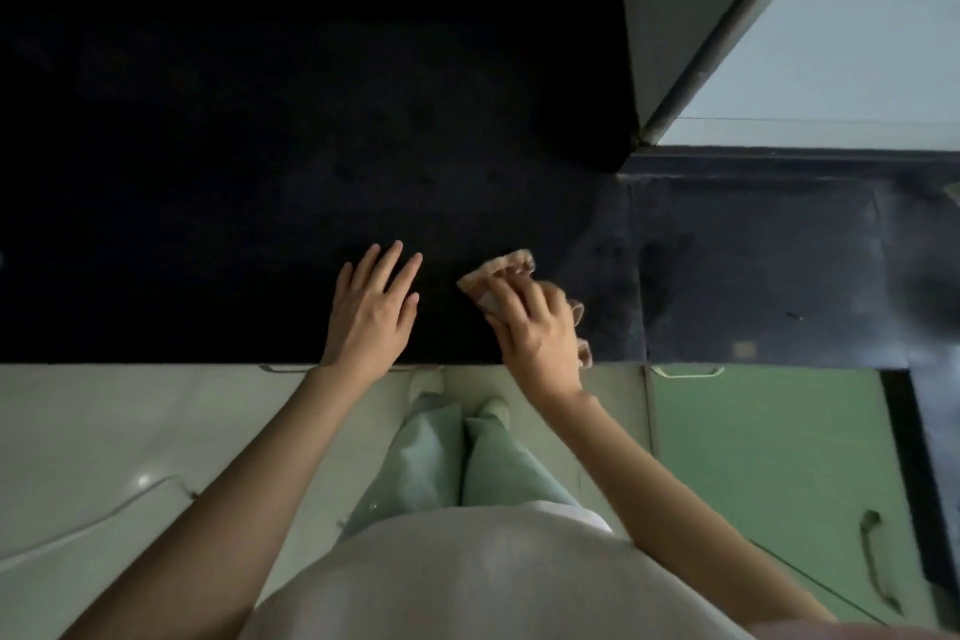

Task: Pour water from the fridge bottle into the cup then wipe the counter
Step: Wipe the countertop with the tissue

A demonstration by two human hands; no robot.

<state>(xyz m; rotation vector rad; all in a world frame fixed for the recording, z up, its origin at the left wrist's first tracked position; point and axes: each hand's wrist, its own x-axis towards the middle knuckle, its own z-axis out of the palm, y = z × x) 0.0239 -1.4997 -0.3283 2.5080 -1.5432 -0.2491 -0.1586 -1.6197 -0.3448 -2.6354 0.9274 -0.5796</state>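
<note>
The wiping cloth (506, 270), a crumpled pinkish-tan rag, lies on the black counter (260, 146) close to its front edge, and every other place here is best read from it. The right hand (535, 327) sits on top of the cloth with its fingers curled round the bunched fabric, gripping it against the stone; folds stick out beyond the fingertips on the far side and trail below the wrist at the counter's edge. Just to the left of the cloth, apart from it, the left hand (371, 309) rests flat on the counter, fingers straight and spread, holding nothing.

No bottle or cup shows anywhere, so the pouring seems to be finished and the wiping is the step in hand. To the right of the cloth the counter looks lighter and smeared, which may be damp film, though the dim light makes that hard to tell.

To wipe well, the cloth would do better opened out flatter, so more fabric meets the stone. Strokes should overlap and carry over the smeared part on the right, with even pressure. The left hand serves well as a brace but should lift clear of the cloth's path.

Beyond the cloth to the far right stands a pale cabinet corner (675, 42); below the counter's edge are drawer handles (685, 371).
</note>
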